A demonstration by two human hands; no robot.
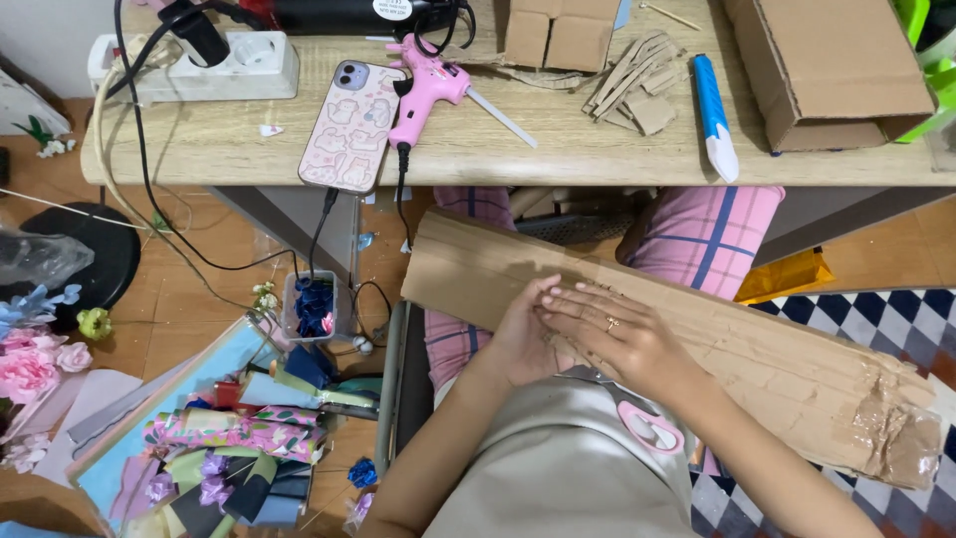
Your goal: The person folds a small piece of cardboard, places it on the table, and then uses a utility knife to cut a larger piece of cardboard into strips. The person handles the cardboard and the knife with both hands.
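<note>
A long brown cardboard strip (757, 359) lies across my lap, running from upper left to lower right, with crumpled tape at its right end. My left hand (523, 334) rests against the strip's near edge, fingers together and pointing up. My right hand (612, 334), with a ring on one finger, lies flat on the cardboard, its fingers reaching left over my left hand's fingertips. Pink-handled scissors (647, 428) sit on my lap just below my right wrist, partly hidden by it.
A wooden table (199, 149) ahead holds a pink glue gun (428, 85), a phone in a pink case (352, 125), a power strip (229, 65), cardboard scraps (637, 85), a blue-and-white cutter (714, 115) and a cardboard box (836, 65). Paper flowers and ribbon clutter (229, 438) lie on the floor at left.
</note>
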